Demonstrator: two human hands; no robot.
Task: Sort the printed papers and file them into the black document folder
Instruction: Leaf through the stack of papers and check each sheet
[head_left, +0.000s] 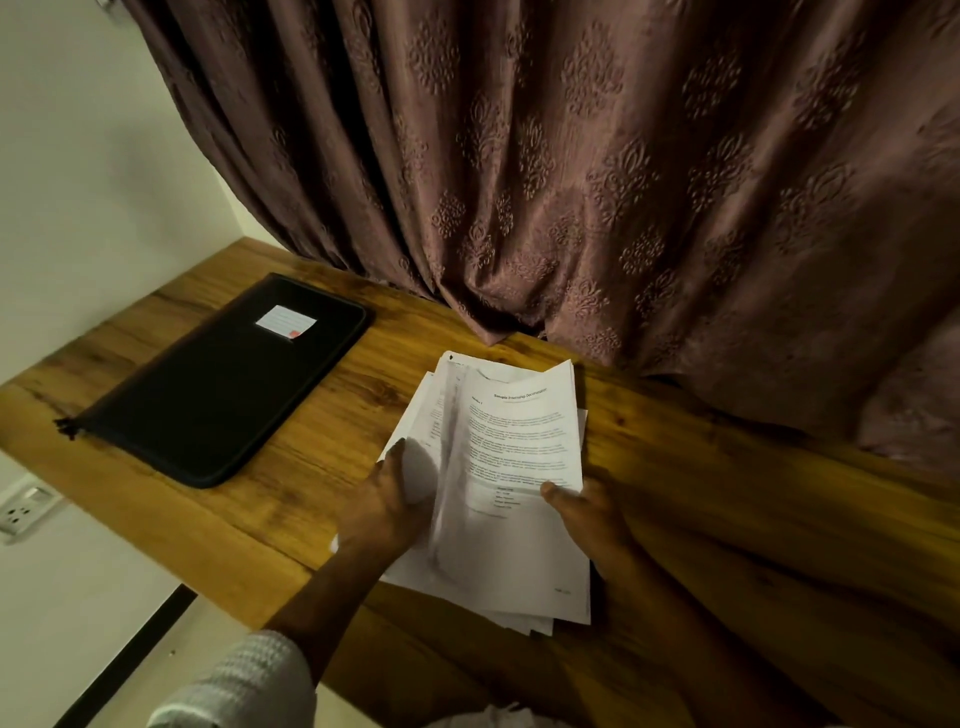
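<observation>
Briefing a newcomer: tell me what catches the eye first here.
White papers at centre, gripped by the left hand and right hand. A black folder lies flat to their left on the wooden table. A brown patterned curtain fills the background.

A heading, apparently "Sample Internship Documentation", is printed near the top of the uppermost white printed sheet (519, 447) in the stack of white papers (415, 415). The paragraphs beneath it are too blurred to be read. Nothing can be read on the white label (285, 320) of the flat black zipped document folder (218, 395).
</observation>
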